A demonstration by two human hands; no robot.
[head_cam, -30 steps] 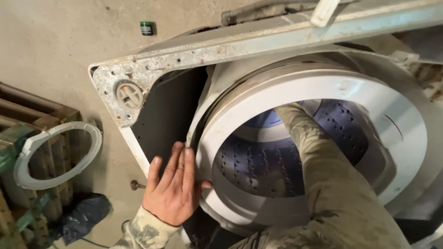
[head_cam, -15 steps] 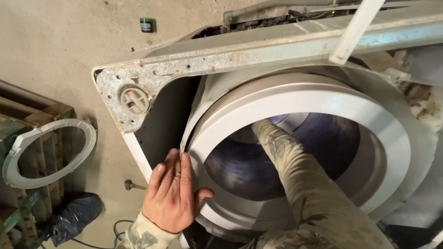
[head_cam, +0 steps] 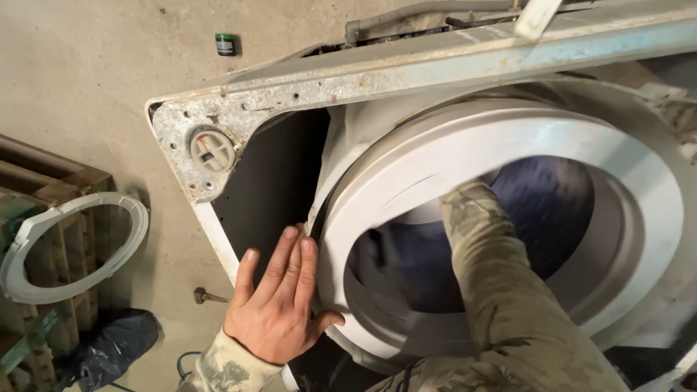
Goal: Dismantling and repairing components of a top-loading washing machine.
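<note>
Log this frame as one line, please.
left hand: flat against tub ring rim | right arm: reaching into drum, hand hidden | washer frame: stripped, rusty | floor: loose white ring

One washer drum, one loose white ring, one small green-capped jar, one black bag, one bare hand showing

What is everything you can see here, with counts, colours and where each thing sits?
washing machine frame: one, worn white, across the top
tub ring: one, white, centre right
drum: one, dark and blurred, inside the ring
loose ring: one, white, on the wooden pallet at left
small container: one, dark with green, on the floor, top
dark bag: one, bottom left
left hand: flat against the ring's edge
right arm: camouflage sleeve reaching into the drum, hand hidden
</note>
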